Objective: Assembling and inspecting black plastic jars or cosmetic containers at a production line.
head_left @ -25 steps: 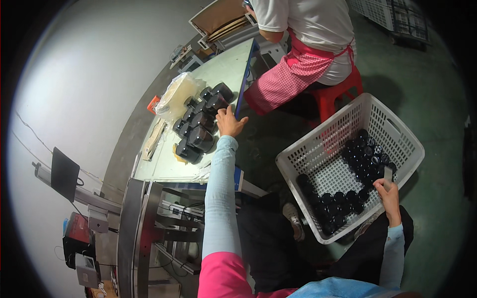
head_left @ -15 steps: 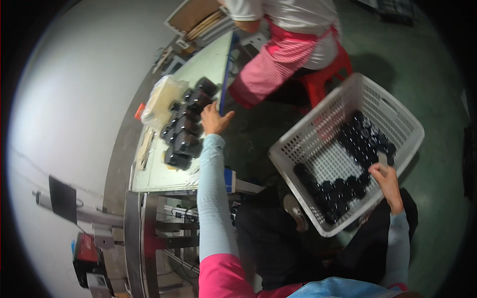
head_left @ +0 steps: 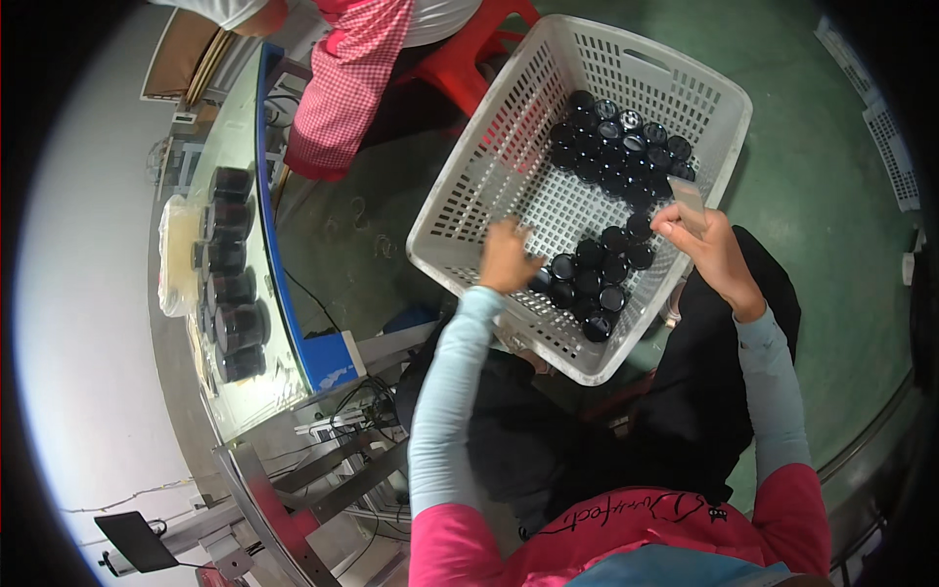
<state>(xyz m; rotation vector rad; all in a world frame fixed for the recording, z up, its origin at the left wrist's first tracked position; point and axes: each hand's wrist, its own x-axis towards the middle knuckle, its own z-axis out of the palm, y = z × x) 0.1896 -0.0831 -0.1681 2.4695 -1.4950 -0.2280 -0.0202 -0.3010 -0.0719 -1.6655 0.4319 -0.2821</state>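
My left hand is inside the near left part of a white plastic crate, slightly blurred. Its thumb stands apart from the fingers, and I make out nothing between them. Beside the thumb is the end of a group of round black jars standing in the crate. Over the crate's right rim, my right hand pinches a flat, pale beige strip between thumb and fingers. More black jars fill the crate's far right part, some with shiny tops.
A glass-topped table with a blue edge stands to the left, bearing dark jars and a clear bag of pale stuff. A co-worker in a pink checked apron sits on a red stool beyond. Cables hang under the table.
My left hand has moved right, from beside the jars on the table into the crate. The view has swung rightward. My right hand still holds the pale strip.
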